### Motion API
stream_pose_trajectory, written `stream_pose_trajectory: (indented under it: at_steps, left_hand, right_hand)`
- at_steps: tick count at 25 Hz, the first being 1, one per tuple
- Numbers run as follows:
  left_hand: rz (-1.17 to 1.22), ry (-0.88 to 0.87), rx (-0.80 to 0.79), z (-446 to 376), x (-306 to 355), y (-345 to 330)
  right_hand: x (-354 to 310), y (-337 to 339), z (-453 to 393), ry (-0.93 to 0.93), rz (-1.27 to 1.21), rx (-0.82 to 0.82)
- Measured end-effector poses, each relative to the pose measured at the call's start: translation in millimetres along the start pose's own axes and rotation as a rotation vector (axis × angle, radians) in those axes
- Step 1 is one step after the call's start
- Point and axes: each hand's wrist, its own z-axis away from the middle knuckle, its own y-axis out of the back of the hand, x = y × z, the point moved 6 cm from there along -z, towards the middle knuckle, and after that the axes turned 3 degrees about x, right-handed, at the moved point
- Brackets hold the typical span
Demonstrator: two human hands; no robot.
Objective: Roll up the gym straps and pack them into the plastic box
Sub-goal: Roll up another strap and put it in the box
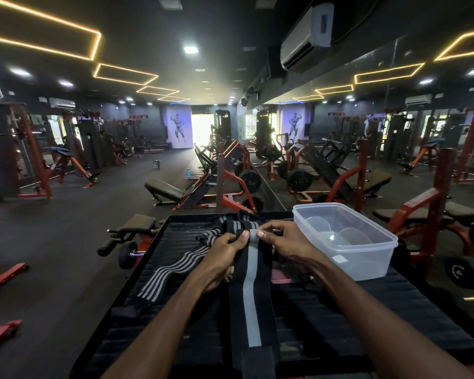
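At frame centre, both your hands, left hand (227, 246) and right hand (281, 242), pinch the soft, floppy strap (248, 283) by its far end; roll tightly from there, beside the empty plastic box (367, 265).

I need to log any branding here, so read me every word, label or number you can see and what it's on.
No text can be read.
White sticker on the plastic box: no print shows.
Weight plates: pale markings, too blurred to read.
Wall posters: figures only, no words legible.
Strap in both hands: plain grey stripe, no label showing.
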Motion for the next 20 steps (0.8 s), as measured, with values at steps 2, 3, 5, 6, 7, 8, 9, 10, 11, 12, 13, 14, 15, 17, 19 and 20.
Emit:
stream_pose_trajectory:
  at_steps: [2,3,5,6,7,8,9,10,11,12,13,14,15,17,19,20]
  left_hand:
    - [-0.048,0.021,-0.050,1.4,-3.0,-4.4]
    - [-0.070,0.029,-0.075,1.2,-5.1,-6.8]
    - [-0.114,0.064,-0.110,5.9,-4.0,-12.3]
    - [-0.138,0.089,-0.117,6.5,-4.6,-13.5]
    - [-0.149,0.114,-0.123,8.5,-3.7,-15.5]
    - [-0.136,0.146,-0.124,9.2,-4.4,-16.5]
    - [-0.106,0.172,-0.136,10.5,-5.0,-16.9]
    - [-0.086,0.193,-0.160,13.4,-4.7,-17.1]
    - [-0.089,0.220,-0.189,16.7,-5.9,-18.0]
    - [-0.123,0.254,-0.214,17.3,-8.9,-17.3]
    - [-0.159,0.283,-0.228,20.3,-9.0,-17.6]
    - [-0.200,0.300,-0.223,22.2,-7.3,-16.7]
    - [-0.235,0.288,-0.199,21.8,-4.9,-15.4]
    - [-0.263,0.189,-0.105,21.7,8.2,-14.3]
    - [-0.178,0.054,-0.003,15.9,20.2,-13.6]
    - [-0.149,-0.005,0.033,14.9,26.3,-13.0]
  right_hand:
    - [0.8,0.7,0.7,-0.016,-0.012,0.001]
    - [1.2,1.5,0.8,-0.021,-0.007,0.008]
    - [2.4,3.1,0.1,-0.025,0.030,0.021]
    - [3.8,3.8,-0.7,-0.028,0.041,0.030]
    - [4.3,4.8,-1.0,-0.033,0.028,0.044]
    - [3.7,6.3,-0.8,-0.038,-0.007,0.061]
    - [1.5,8.5,-0.2,-0.041,-0.056,0.078]
    - [-1.3,11.0,0.5,-0.038,-0.102,0.092]
    - [-4.8,13.2,1.6,-0.033,-0.135,0.097]
    - [-7.1,15.0,2.0,-0.027,-0.149,0.095]
    - [-8.3,16.2,2.4,-0.019,-0.149,0.092]
    - [-9.4,17.0,2.5,-0.008,-0.142,0.087]
    - [-9.1,17.6,2.6,0.000,-0.137,0.087]
    - [-7.9,19.8,3.4,0.006,-0.142,0.100]
    - [-8.0,23.8,5.1,0.005,-0.143,0.115]
    - [-8.7,25.2,5.8,0.011,-0.132,0.113]
